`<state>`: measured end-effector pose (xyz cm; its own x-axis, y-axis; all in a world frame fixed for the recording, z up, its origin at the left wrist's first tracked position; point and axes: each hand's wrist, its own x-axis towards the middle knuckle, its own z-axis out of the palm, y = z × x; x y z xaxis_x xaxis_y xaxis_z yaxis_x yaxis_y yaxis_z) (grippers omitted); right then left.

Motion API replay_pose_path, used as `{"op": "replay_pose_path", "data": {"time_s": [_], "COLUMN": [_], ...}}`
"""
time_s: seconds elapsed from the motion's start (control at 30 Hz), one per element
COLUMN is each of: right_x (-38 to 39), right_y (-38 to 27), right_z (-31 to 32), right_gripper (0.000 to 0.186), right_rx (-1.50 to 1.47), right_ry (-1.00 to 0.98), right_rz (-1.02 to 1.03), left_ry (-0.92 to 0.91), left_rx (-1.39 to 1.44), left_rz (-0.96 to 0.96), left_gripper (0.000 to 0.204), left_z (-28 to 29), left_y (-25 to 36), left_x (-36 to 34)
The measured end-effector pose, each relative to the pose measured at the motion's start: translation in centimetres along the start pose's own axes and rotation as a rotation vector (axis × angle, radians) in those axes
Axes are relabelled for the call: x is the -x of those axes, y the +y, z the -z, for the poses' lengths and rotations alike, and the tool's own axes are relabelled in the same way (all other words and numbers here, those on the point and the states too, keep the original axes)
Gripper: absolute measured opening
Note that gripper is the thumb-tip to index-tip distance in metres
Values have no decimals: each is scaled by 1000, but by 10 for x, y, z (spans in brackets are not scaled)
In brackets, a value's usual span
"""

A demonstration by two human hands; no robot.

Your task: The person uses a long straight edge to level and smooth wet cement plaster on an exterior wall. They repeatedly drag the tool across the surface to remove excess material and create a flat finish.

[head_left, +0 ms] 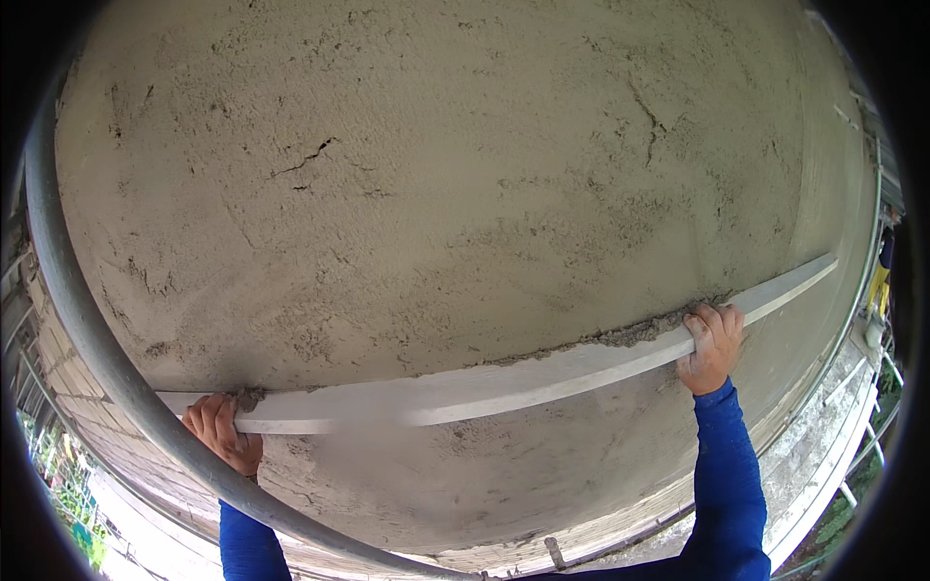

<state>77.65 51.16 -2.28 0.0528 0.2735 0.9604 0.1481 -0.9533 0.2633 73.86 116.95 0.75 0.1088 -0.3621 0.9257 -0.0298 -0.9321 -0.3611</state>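
Rough plastered wall (436, 174), scaffold pipe (87, 329), daylight

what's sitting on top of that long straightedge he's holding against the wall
Wet grey mortar is heaped along the top edge of the straightedge, thickest near the right hand. The plaster directly behind it is covered.

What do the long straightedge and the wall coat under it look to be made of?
The straightedge looks like a pale grey, smooth metal bar, probably aluminium, though it could be painted. The wall carries wet-looking sandy cement render: grainy, cracked, with crumbs heaped on the bar's top edge between left hand and right hand.
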Motion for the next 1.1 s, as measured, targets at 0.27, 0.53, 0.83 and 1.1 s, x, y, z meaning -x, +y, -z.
{"op": "replay_pose_path", "data": {"time_s": [0.27,0.53,0.83,1.1], "right_x": [-18,-72,-123,-132], "right_y": [-14,-55,-94,-100], "right_z": [-6,-19,-13,-9], "right_gripper": [39,41,39,37], "right_rx": [3,7,2,45], "right_ry": [74,164,157,168], "right_rz": [34,56,62,43], "left_ry": [161,190,282,309], "left_rx": [-15,50,10,-8], "left_rz": [-119,-95,-108,-103], "left_gripper": [38,34,37,42], "left_z": [-25,-35,-21,-12], "left_y": [-51,-123,-174,-228], "left_x": [17,19,-9,-24]}}
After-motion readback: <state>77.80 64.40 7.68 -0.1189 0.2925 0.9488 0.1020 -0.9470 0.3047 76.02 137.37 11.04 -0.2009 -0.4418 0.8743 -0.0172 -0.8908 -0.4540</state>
